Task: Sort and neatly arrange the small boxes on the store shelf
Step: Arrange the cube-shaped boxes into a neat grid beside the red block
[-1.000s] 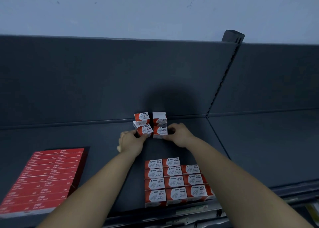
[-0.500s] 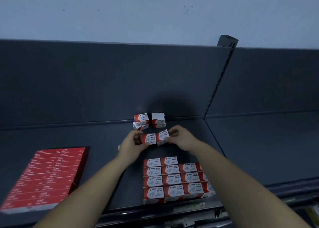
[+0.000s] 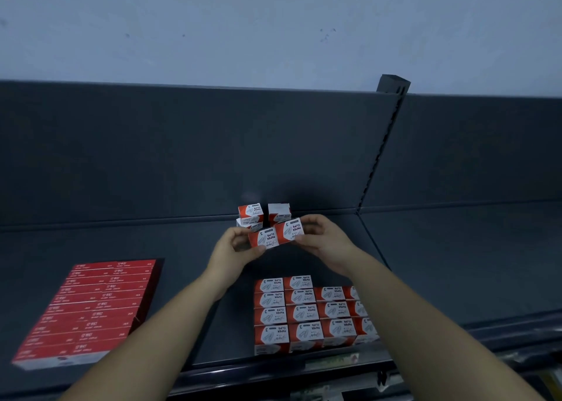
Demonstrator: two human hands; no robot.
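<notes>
Lifting clear of the far stack, the two paper-clip boxes now hang above the shelf, one pinched in each grip, left hand and right hand. They likely join the near block next.

Between my left hand and my right hand I've got the left box and the right box, side by side and touching, up off the shelf. Just behind them, the back stack stands against the back panel. In front of my hands, the front block lies in rows at the shelf's front edge. Well off to the left, the flat packs. Behind on the right, the upright.
</notes>
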